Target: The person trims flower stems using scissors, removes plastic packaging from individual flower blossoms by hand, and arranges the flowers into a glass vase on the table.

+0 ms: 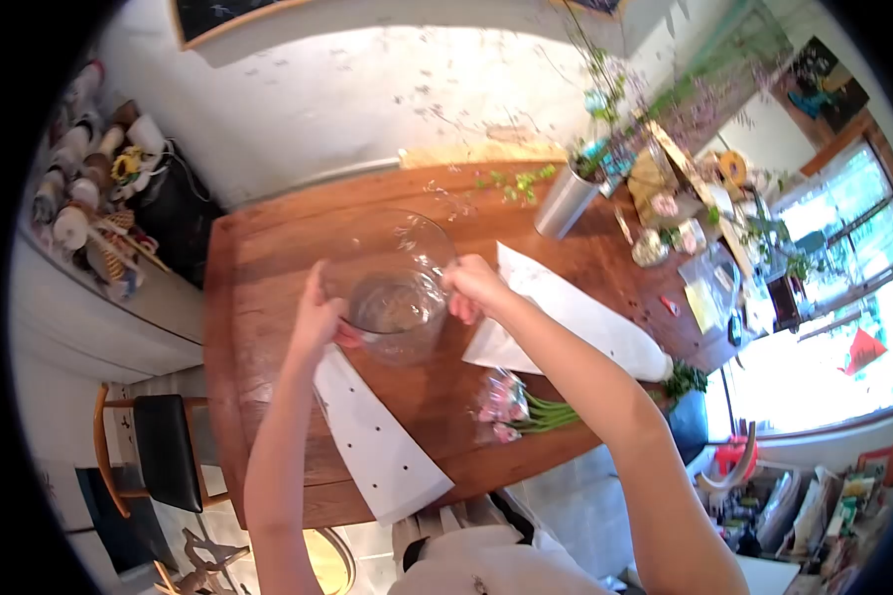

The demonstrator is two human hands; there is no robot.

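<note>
A chair [166, 451] with a black seat stands left of the table [268, 238]. Beyond it, rolls [74, 188] crowd the top of a cabinet [119, 317]. A metal vase [568, 203] of branches [605, 79] stands towards the table's far side, near a pale wall [367, 79]. On the right, a red patch [865, 352] shows against a bright window [794, 372].

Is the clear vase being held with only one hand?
No, the left hand and the right hand hold opposite sides of the clear vase near its rim.
</note>
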